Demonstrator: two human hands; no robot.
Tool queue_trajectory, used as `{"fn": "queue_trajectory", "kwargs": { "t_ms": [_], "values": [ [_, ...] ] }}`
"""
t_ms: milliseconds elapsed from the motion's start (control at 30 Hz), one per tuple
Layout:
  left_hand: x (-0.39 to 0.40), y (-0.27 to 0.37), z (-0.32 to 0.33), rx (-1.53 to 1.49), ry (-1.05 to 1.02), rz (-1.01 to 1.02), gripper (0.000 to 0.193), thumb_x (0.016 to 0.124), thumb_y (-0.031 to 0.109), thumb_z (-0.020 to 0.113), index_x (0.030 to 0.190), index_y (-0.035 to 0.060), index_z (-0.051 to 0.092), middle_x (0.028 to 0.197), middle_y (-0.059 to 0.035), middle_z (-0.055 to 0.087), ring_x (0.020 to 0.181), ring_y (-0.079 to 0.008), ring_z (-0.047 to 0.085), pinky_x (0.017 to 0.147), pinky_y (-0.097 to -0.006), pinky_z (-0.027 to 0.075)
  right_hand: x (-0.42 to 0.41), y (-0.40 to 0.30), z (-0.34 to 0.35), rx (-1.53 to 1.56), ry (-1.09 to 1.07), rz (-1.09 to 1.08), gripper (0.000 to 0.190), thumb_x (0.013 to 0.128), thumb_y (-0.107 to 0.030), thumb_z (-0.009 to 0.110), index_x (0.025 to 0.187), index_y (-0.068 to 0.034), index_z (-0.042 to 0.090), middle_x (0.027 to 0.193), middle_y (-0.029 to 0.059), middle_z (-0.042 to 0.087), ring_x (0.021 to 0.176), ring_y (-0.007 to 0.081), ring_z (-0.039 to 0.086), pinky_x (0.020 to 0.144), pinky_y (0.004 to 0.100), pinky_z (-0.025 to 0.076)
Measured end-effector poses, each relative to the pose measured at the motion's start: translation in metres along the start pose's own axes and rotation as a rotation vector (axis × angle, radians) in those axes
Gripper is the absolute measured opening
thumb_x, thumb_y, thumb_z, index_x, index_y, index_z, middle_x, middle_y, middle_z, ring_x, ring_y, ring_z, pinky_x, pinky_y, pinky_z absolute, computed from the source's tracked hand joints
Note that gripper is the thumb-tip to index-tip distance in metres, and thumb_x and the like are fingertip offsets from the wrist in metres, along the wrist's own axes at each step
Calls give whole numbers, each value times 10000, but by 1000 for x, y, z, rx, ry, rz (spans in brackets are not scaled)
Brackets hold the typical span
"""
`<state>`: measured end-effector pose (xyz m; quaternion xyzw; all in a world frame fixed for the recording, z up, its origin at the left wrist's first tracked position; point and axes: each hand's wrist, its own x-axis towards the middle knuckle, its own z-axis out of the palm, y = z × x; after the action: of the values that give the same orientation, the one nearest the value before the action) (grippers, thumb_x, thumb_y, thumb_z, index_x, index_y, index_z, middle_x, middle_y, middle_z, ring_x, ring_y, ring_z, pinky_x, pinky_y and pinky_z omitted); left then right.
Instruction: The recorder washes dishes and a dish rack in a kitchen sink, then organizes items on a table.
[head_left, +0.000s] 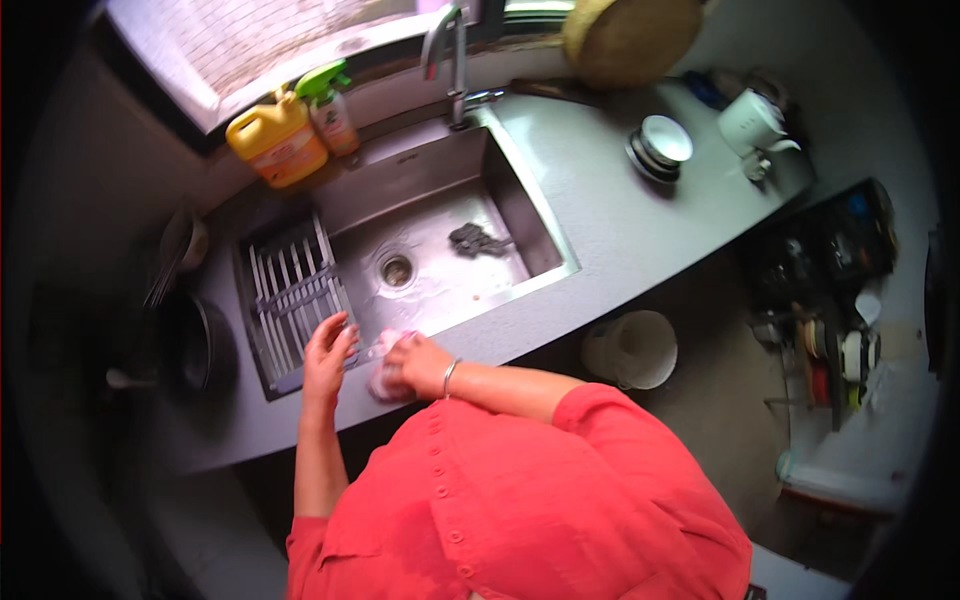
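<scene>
My right hand grips a pink cloth and presses it on the front rim of the stainless steel sink. Part of the cloth is under the fingers and blurred. To its left, my left hand is raised with fingers apart and nothing in them, near the front corner of a metal drying rack laid across the sink's left side. A dark, crumpled scrub pad or rag lies on the wet sink floor, right of the drain.
A yellow jug and a green-topped spray bottle stand behind the sink, left of the faucet. Stacked bowls and a pale kettle occupy the right counter. A dark pot sits at left; a white bucket is on the floor.
</scene>
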<state>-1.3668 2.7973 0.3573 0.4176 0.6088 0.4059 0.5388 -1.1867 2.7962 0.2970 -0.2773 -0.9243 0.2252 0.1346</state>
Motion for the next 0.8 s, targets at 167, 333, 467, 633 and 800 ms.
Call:
{"fn": "queue_trajectory", "kwargs": {
  "t_ms": [167,333,467,633,800],
  "values": [
    [-10,-15,-21,22,-3,9,342,826,195,505,1131,50,457,970,-61,563,830,-119,541,671,-230,427,-56,28,-20,-28,105,149,305,583,-127,607,867,-240,612,1064,-3,499,1046,197,428,829,389,318],
    [-8,-25,-17,-4,22,-56,313,819,144,508,1112,41,468,938,-51,562,788,-108,540,635,-205,428,-159,110,-74,-313,411,660,287,616,-74,564,841,-241,625,999,1,549,1001,201,471,804,372,352],
    [4,-26,-2,-33,-30,-79,299,814,129,508,1100,48,475,925,-45,563,779,-106,537,625,-207,429,-221,178,-115,-342,683,997,334,641,-15,497,889,-199,623,961,54,555,941,249,497,778,368,404],
    [28,-4,44,0,-18,-47,299,809,130,514,1093,45,477,901,-41,568,765,-107,540,617,-210,430,-241,207,-179,-243,721,1104,412,647,-113,546,1059,-120,554,1072,102,532,973,241,505,814,329,406],
    [56,18,113,22,-81,-29,314,804,145,526,1095,37,478,922,-51,571,777,-113,552,616,-213,430,-272,301,-226,921,1277,1302,531,803,-254,509,1268,-91,310,1145,144,485,981,218,521,765,396,426]
  ]
}}
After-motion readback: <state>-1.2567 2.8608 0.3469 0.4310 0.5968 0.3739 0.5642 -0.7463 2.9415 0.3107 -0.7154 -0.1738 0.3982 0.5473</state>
